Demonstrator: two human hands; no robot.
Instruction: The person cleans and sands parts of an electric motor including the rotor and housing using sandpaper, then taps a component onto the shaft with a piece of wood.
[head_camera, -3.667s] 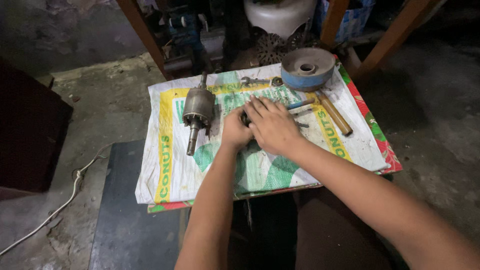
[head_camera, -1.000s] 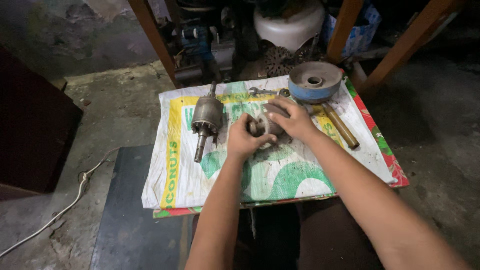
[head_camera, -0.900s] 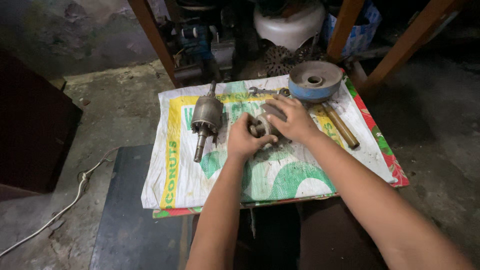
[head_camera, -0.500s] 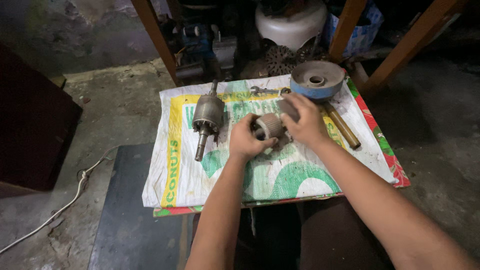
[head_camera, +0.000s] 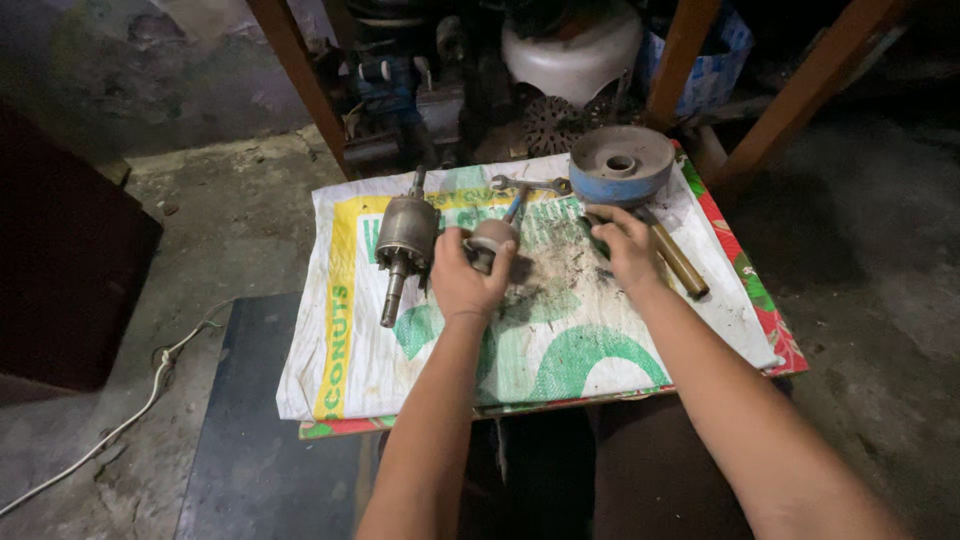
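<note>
My left hand (head_camera: 462, 280) grips a small round grey metal part (head_camera: 492, 240) just above the printed sack (head_camera: 560, 340). A motor armature (head_camera: 404, 236) with a long shaft lies just left of that hand. My right hand (head_camera: 626, 246) rests palm down on the sack, apart from the part. Its fingertips sit by a dark small tool (head_camera: 596, 238), and I see nothing held in it. The wooden handle of a hammer (head_camera: 678, 260) lies right beside this hand. A round blue and grey housing (head_camera: 622, 164) stands just beyond it.
A wrench (head_camera: 530, 184) and a blue-handled screwdriver (head_camera: 516, 206) lie at the sack's far edge. Wooden legs (head_camera: 300, 90), a white round casing (head_camera: 572, 60) and machine parts crowd the back. A white cable (head_camera: 130, 410) runs over the concrete floor on the left.
Both hands held the round part together a second ago. My right hand has let go and moved right to the sack near the hammer handle; the left hand keeps the part.
</note>
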